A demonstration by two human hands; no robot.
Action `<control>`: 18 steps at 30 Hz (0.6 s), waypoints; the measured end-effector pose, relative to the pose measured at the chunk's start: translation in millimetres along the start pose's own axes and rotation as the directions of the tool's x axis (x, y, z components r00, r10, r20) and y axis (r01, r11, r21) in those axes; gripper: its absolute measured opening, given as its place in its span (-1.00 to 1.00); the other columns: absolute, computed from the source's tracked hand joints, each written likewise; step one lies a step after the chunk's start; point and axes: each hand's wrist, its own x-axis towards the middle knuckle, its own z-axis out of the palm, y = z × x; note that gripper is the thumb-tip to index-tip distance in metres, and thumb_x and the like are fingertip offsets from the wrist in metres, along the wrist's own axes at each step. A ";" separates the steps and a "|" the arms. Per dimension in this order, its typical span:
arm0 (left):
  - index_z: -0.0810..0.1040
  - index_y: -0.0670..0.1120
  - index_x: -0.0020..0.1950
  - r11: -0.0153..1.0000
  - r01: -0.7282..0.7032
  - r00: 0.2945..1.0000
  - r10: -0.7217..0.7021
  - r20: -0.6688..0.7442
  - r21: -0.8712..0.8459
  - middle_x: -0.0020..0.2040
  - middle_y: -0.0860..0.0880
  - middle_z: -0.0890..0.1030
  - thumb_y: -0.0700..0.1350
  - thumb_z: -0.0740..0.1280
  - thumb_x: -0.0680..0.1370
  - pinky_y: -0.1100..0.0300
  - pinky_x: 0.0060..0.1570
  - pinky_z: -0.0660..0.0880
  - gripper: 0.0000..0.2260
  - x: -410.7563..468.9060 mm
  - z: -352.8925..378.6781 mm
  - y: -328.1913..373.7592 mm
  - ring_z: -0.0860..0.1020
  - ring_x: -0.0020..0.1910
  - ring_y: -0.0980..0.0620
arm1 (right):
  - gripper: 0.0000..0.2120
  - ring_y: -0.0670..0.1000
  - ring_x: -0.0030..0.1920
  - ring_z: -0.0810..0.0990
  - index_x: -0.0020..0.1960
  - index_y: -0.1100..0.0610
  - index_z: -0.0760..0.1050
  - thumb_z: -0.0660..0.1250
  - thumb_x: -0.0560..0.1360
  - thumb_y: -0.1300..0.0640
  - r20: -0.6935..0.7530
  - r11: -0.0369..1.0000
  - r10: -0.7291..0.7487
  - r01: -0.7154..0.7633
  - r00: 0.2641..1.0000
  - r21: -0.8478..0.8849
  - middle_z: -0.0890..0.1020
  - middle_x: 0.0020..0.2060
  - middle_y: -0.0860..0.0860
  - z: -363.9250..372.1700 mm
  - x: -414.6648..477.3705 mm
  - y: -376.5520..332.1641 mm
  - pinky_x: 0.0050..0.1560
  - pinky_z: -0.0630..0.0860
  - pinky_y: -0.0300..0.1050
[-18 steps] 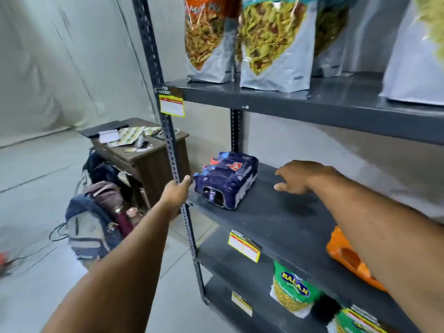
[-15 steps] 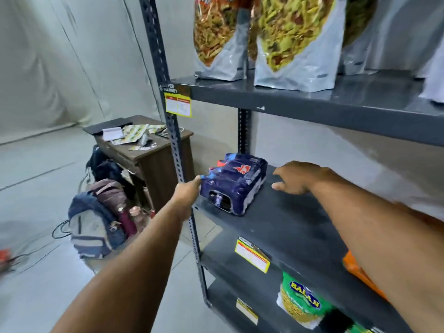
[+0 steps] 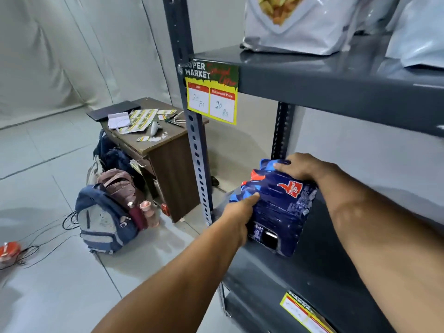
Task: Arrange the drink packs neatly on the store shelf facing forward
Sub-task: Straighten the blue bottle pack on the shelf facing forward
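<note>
- Drink pack (image 3: 276,207): dark blue shrink-wrapped multipack, lying on the grey middle shelf (image 3: 319,267) near the shelf's left end, just right of the perforated upright post (image 3: 197,164).
- Long axis runs from the shelf's front edge back toward the wall, skewed; its near end, with a clear window in the wrap, points out toward the person and slightly to their right. The printed logo sits on top, toward the right side, so the pack does not look squared to the front.
- The pack sits between the two hands: directly ahead of the left, and ahead and to the left of the right.
- Left hand (image 3: 237,217): pressed against the pack's left flank near the front corner, fingers curled round onto the wrap. Contact is clear; whether it is a full clamp or only a bracing push, cannot tell.
- Right hand (image 3: 302,168): laid over the far top end of the pack, fingers spread on the wrap, thumb side hidden. Touching, palm down.
- Left hand is at the near end, right at the far end: a diagonal hold across the long axis, which suits turning the pack.
- Judgement: the step in hand is squaring this pack. The turn hinges on pivoting the far end against the near one.
- Risk, as judged: slack wrap may slide under the fingers.
</note>
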 end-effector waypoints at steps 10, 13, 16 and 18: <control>0.57 -0.17 0.16 0.995 -0.090 0.995 0.091 -0.035 0.037 -0.05 -0.19 0.73 -0.12 0.60 0.28 -0.14 0.00 0.66 -0.51 10.1 15.2 -11.4 0.72 -0.13 -0.19 | -0.47 0.13 -0.14 0.66 -0.17 0.08 0.57 0.25 0.37 -0.40 -0.112 0.970 0.034 -0.006 0.993 0.244 0.69 -0.18 0.08 9.5 -3.8 25.3 0.05 0.58 0.08; 0.50 -0.13 0.20 0.967 -0.210 0.970 0.225 -0.095 0.143 0.06 -0.16 0.69 0.01 0.60 0.21 -0.13 0.02 0.65 -0.37 2.5 28.4 -15.4 0.69 -0.04 -0.18 | -0.55 0.17 -0.12 0.67 -0.15 0.13 0.57 0.30 0.43 -0.28 -0.184 0.890 0.071 0.021 0.980 0.456 0.70 -0.16 0.13 6.6 -21.1 47.6 0.00 0.58 0.09; 0.32 -0.02 0.40 0.834 -0.397 0.891 0.450 -0.056 0.382 0.28 -0.09 0.56 0.08 0.56 0.19 -0.11 0.21 0.56 -0.16 -7.9 41.0 -20.5 0.59 0.20 -0.15 | -0.72 0.20 -0.07 0.66 -0.10 0.16 0.61 0.38 0.46 -0.07 -0.248 0.605 0.218 0.068 0.944 0.793 0.70 -0.04 0.21 9.5 -53.9 76.6 0.01 0.56 0.09; 0.25 0.01 0.45 0.703 -0.557 0.807 0.583 0.089 0.443 0.34 -0.06 0.49 -0.03 0.56 0.22 -0.09 0.31 0.49 -0.14 -13.2 43.8 -22.1 0.51 0.30 -0.10 | -0.83 0.12 -0.18 0.63 -0.22 0.09 0.62 0.36 0.48 0.03 -0.262 0.400 0.297 0.130 0.918 0.907 0.69 -0.18 0.15 16.6 -79.6 91.7 -0.10 0.51 0.01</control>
